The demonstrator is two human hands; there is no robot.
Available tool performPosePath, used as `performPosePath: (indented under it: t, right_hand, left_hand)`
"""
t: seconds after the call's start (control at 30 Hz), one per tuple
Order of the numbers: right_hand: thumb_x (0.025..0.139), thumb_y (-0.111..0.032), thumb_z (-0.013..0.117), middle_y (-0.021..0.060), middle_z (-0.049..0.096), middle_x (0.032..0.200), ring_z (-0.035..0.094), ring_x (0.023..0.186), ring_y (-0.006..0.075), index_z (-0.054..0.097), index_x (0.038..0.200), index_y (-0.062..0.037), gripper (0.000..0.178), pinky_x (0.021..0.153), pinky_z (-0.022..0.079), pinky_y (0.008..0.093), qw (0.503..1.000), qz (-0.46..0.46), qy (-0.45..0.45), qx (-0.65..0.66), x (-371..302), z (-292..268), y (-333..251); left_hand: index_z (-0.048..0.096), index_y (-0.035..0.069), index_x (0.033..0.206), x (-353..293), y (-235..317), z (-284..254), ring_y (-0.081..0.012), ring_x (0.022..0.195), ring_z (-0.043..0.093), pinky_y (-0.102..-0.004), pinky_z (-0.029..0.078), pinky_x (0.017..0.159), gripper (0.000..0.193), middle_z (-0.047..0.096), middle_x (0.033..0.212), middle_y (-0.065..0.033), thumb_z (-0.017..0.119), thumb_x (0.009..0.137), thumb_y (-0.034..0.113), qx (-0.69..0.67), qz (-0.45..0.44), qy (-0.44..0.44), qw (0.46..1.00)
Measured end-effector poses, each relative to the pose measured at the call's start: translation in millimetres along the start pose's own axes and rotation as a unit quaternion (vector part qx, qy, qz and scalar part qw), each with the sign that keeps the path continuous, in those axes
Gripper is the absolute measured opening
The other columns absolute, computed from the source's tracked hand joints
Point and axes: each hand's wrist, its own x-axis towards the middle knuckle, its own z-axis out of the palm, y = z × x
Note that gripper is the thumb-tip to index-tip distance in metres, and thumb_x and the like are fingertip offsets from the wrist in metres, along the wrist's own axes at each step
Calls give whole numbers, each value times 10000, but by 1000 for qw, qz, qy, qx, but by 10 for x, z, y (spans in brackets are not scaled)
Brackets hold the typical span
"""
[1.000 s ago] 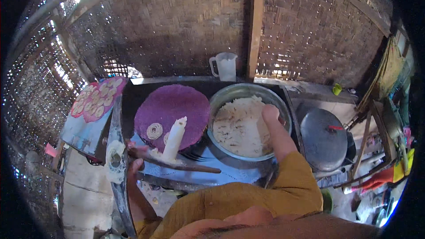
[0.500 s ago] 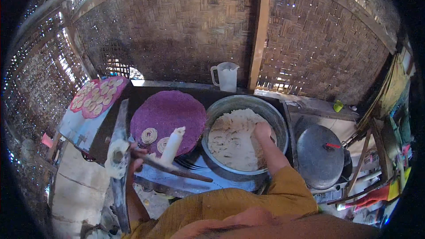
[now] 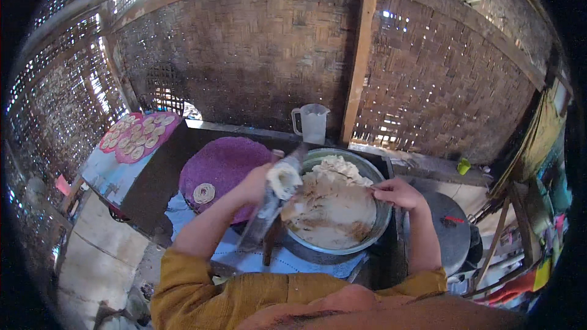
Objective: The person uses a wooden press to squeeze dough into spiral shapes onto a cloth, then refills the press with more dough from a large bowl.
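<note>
My left hand [image 3: 254,184] is closed around a wooden dough press [image 3: 284,182], two long crossing pieces with a round opening smeared with white dough. The press is tilted over the left rim of a large metal basin [image 3: 380,232], blurred by motion. Crumbly pale dough and flour [image 3: 336,208] fill the basin, with lumps at its far side. My right hand [image 3: 400,194] is pinched at the basin's right rim, its fingertips partly hidden. Left of the basin, a coiled dough ring [image 3: 204,193] lies on a purple round mat [image 3: 223,153], partly covered by my left forearm.
A translucent pitcher [image 3: 313,123] stands behind the basin by the woven wall [image 3: 263,55]. Several dough coils lie on a pink sheet [image 3: 150,128] at far left. A lidded dark pot [image 3: 437,223] is close on the right, with a green cup [image 3: 463,166] behind it.
My left hand has carried the press rightward from beside the mat to the basin. My right hand has left the dough for the basin's right rim. The dough's surface looks rearranged.
</note>
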Motion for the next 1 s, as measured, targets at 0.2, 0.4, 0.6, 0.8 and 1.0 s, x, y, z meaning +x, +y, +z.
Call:
performPosePath:
  t: [0.2,0.4,0.6,0.8,1.0]
  right_hand:
    - [765,-347,606,3,596,726,505,595,104,613,995,-40,383,547,408,272,993,-108,-37,15,-138,21,-175]
    - [681,-291,615,56,561,701,562,683,252,620,885,-80,293,579,426,364,826,-323,114,-448,-150,66,-1045]
    - [597,-212,627,9,486,605,543,615,177,578,741,-133,171,541,416,332,624,-412,280,-602,-37,852,-1047]
    - [594,-180,654,44,508,541,525,495,219,563,672,-116,136,449,408,349,698,-379,368,-484,-420,362,-973]
    - [609,-185,676,36,543,598,547,546,235,585,687,-132,131,479,425,354,754,-365,336,-430,-323,251,-923]
  left_hand:
    - [460,23,1132,317,474,293,-172,908,545,-316,421,831,530,571,1022,-109,676,705,250,56,-64,-106,991]
    - [501,89,1109,256,627,330,-372,918,529,-425,415,800,525,539,1026,-223,560,683,390,206,-22,-132,969]
    - [542,112,1076,377,487,408,-363,920,538,-418,430,786,491,549,1017,-217,560,670,387,181,-131,-32,974]
    - [563,95,1024,259,199,205,-365,883,552,-412,440,765,449,570,959,-217,567,662,361,188,-155,-20,970]
    - [574,68,982,408,-2,444,-376,825,562,-414,444,746,389,577,915,-222,564,660,286,203,-64,-10,977]
